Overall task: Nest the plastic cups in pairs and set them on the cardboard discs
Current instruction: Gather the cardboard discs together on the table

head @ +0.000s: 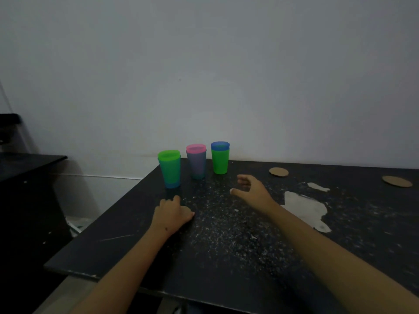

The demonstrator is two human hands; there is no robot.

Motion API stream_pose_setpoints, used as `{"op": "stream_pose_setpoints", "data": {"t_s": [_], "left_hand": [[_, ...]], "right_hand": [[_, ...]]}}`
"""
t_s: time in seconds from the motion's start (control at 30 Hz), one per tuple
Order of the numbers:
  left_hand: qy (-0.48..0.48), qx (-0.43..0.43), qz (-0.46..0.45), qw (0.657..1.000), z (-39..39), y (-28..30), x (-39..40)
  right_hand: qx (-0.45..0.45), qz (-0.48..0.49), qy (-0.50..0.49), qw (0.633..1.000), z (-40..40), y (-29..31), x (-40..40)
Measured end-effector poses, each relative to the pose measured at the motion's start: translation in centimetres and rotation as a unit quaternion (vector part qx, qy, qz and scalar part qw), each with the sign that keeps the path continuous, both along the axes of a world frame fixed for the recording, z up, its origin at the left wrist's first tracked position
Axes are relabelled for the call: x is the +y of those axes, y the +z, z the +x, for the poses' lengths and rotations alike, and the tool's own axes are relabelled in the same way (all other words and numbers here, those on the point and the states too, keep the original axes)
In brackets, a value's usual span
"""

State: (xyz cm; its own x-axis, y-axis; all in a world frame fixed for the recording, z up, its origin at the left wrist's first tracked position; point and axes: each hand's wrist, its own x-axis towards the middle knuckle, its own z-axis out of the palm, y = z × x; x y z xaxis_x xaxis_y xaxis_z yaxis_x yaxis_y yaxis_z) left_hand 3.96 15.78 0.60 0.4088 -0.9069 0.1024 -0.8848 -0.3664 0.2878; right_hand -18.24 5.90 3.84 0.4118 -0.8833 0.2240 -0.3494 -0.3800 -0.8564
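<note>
Three nested cup pairs stand at the table's far left: a green cup inside a blue one, a pink cup inside a bluish one, and a blue cup inside a green one. Two cardboard discs lie bare to the right, one nearer the cups and one at the far right. My left hand rests on the table with its fingers curled, just in front of the green-in-blue pair. My right hand hovers open and holds nothing, in front of the blue-in-green pair.
The black table is scratched, with worn pale patches at the right. Its left edge runs diagonally close to the cups. A white wall stands directly behind. A dark piece of furniture sits at the left.
</note>
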Motion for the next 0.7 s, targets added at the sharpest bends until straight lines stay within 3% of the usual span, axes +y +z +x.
{"op": "stream_pose_setpoints", "data": {"t_s": [0.13,0.37,0.53,0.7], "left_hand": [[0.001,0.070,-0.027,0.997,-0.9,0.2,-1.0],[-0.092,0.130,-0.101,0.982,-6.2,1.3,-5.6],[-0.141,0.096,-0.092,0.981,-11.4,1.9,-10.3],[-0.129,0.052,-0.087,0.986,-15.1,1.8,-15.0]], "right_hand": [[-0.007,0.001,-0.015,1.000,-2.2,0.5,-0.7],[-0.035,0.027,-0.067,0.997,-6.9,-0.3,-3.4],[-0.027,0.036,-0.122,0.991,-10.4,-0.9,-5.4],[-0.025,0.041,-0.156,0.987,-12.6,-1.4,-7.2]]}}
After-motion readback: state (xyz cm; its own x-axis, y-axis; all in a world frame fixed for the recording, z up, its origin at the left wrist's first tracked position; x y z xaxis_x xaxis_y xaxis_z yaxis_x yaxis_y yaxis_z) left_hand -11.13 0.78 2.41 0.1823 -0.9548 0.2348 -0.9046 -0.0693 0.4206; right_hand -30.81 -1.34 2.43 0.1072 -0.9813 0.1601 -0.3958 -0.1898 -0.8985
